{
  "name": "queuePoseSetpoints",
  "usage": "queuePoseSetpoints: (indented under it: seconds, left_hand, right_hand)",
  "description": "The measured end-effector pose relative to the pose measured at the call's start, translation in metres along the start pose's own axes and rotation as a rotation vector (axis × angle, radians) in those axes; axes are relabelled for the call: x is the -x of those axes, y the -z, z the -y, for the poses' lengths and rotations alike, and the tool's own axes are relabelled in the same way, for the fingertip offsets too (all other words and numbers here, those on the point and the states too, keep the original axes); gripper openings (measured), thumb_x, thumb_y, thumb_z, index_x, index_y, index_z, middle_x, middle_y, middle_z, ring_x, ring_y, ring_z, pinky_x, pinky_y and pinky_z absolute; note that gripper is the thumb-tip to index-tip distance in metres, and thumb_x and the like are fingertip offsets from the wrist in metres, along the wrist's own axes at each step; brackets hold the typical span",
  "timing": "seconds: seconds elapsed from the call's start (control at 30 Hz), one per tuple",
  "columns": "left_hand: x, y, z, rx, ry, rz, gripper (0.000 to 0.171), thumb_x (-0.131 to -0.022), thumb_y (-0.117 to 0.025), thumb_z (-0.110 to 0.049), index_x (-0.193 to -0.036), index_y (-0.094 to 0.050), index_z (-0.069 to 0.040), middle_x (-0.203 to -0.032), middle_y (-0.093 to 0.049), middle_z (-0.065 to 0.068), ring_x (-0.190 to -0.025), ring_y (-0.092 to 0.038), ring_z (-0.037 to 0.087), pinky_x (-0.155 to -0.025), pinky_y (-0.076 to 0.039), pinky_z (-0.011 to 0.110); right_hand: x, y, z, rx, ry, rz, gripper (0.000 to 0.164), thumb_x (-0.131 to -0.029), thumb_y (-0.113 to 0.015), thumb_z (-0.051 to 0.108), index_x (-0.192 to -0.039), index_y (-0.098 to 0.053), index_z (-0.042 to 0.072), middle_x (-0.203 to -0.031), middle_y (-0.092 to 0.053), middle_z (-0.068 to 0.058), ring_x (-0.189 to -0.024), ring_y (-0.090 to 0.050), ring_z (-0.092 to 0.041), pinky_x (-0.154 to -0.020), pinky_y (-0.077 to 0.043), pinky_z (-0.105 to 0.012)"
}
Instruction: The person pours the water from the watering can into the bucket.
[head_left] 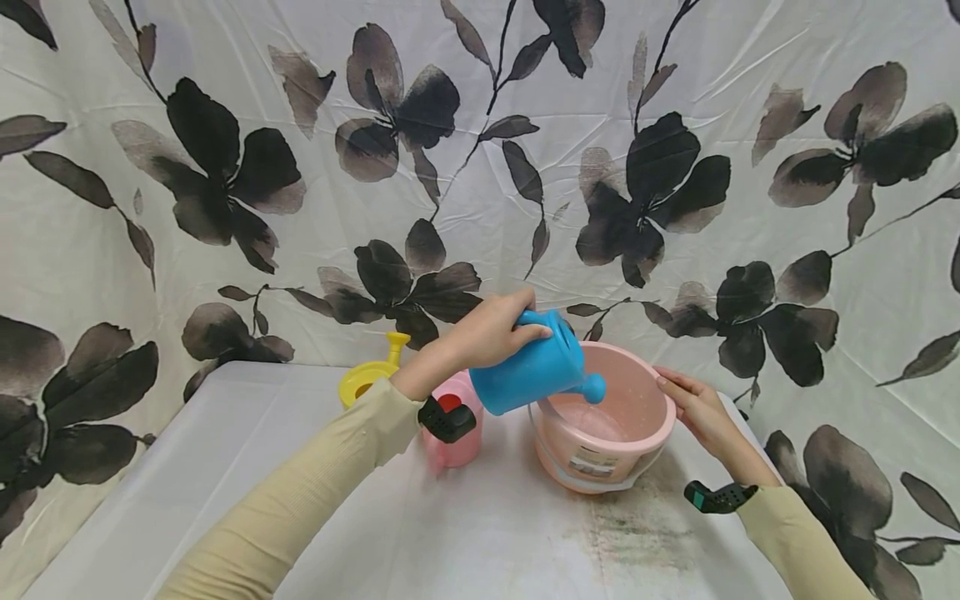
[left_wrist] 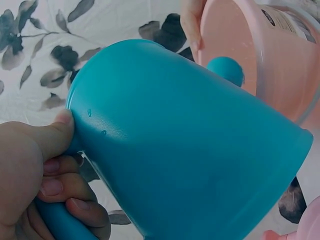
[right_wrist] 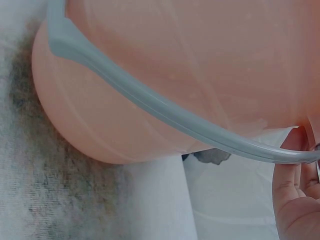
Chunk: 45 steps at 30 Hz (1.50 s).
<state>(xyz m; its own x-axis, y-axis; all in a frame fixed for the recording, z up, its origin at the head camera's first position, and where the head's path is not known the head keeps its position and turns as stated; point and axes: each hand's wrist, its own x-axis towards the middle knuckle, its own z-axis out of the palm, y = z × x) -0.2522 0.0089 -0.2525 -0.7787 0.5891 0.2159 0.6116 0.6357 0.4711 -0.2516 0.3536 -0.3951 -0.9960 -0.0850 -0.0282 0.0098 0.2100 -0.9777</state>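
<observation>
My left hand (head_left: 498,333) grips the handle of a blue watering can (head_left: 528,371), fingers curled round it and thumb against the can's wall. The can is tilted, its round spout head (head_left: 594,388) over the opening of a pink bucket (head_left: 603,442). A few droplets cling to the can (left_wrist: 150,125) in the left wrist view. At the bucket's right side, my right hand (head_left: 697,408) holds the rim. In the right wrist view its fingers (right_wrist: 287,185) show beside the bucket wall (right_wrist: 125,125), below the grey carrying handle (right_wrist: 165,112), which hangs down the bucket's side.
A pink watering can (head_left: 459,442) with a red inner part stands behind my left wrist. Further left is a yellow watering can (head_left: 356,382), partly behind the forearm. The white table (head_left: 450,533) has a dark stain (head_left: 645,533) before the bucket. A floral cloth (head_left: 495,208) hangs behind.
</observation>
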Motion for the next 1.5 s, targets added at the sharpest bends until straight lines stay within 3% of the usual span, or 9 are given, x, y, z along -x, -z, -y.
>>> queuePoseSetpoints:
  seconds: [0.43, 0.7, 1.5]
  left_hand:
    - [-0.0001, -0.0021, 0.0016, -0.009, -0.018, -0.016, 0.026, -0.096, -0.059, -0.029, -0.094, -0.048, -0.005, -0.072, -0.041, 0.003, -0.074, -0.053, 0.019, -0.066, -0.040, 0.028]
    - [-0.0012, -0.0021, 0.0012, -0.012, -0.020, -0.011, 0.026, -0.096, -0.058, -0.029, -0.094, -0.048, -0.005, -0.069, -0.034, 0.001, -0.071, -0.051, 0.018, -0.065, -0.038, 0.028]
    - [-0.0041, -0.0006, -0.0009, -0.016, 0.004, -0.010, 0.026, -0.096, -0.058, -0.030, -0.094, -0.048, -0.006, -0.070, -0.033, 0.001, -0.071, -0.049, 0.018, -0.064, -0.036, 0.028]
  right_hand:
    - [0.0003, 0.0005, -0.0018, 0.009, 0.004, 0.001, 0.069, -0.100, -0.049, 0.035, -0.147, -0.023, -0.009, -0.104, -0.052, 0.028, -0.097, -0.055, 0.016, -0.083, -0.048, -0.010]
    - [0.0006, 0.0015, -0.0020, 0.035, 0.007, -0.003, 0.069, -0.100, -0.049, 0.037, -0.147, -0.025, -0.008, -0.109, -0.051, 0.024, -0.098, -0.054, 0.016, -0.083, -0.048, -0.010]
    - [-0.0007, -0.0004, -0.0007, 0.016, 0.006, -0.011, 0.069, -0.100, -0.050, 0.035, -0.146, -0.026, -0.009, -0.105, -0.052, 0.026, -0.097, -0.055, 0.015, -0.083, -0.047, -0.009]
